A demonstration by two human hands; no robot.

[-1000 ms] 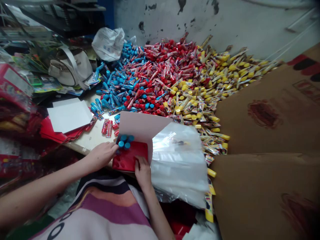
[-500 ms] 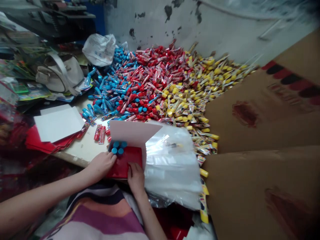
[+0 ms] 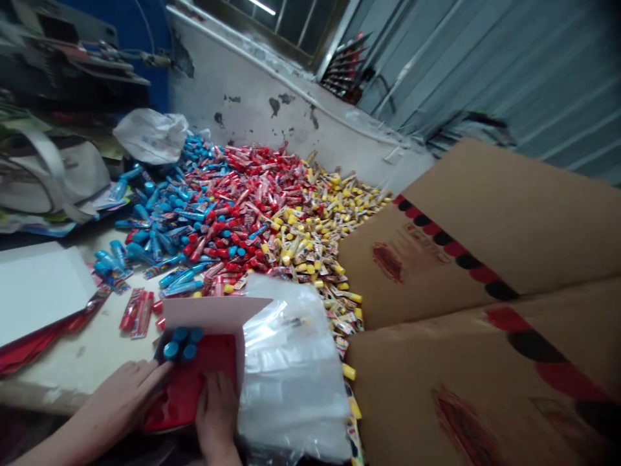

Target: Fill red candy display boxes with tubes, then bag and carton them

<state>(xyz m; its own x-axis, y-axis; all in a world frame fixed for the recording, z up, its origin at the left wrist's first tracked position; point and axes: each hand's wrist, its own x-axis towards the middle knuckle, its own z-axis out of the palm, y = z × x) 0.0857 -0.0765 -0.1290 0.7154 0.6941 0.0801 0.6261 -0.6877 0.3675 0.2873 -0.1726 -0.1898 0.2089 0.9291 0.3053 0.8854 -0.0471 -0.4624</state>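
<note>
A small box (image 3: pixel 220 309) with a raised white flap and a red insert (image 3: pixel 213 353) is in front of me at the table's edge. Several tubes with blue caps (image 3: pixel 180 335) stand upright in its far left corner. My left hand (image 3: pixel 123 391) grips the box's left side, its forefinger stretched close to the caps. On the right part of the red insert lies my right hand (image 3: pixel 218 408), fingers side by side and holding nothing I can see. A stack of clear plastic bags (image 3: pixel 291 375) lies right beside the box.
A heap of blue-capped tubes (image 3: pixel 169 220), red-capped tubes (image 3: pixel 257 188) and yellow-capped tubes (image 3: pixel 310 239) fills the table's back. Brown cartons (image 3: pixel 427 304) border the right. White card sheets (image 3: pixel 41 285), a handbag (image 3: pixel 58 175) and a white plastic bag (image 3: pixel 151 136) are at left.
The camera view has tilted up and turned right, so the box and hands appear lower and farther left. Both hands remain at the box, and the blue-capped tubes stay in its corner.
</note>
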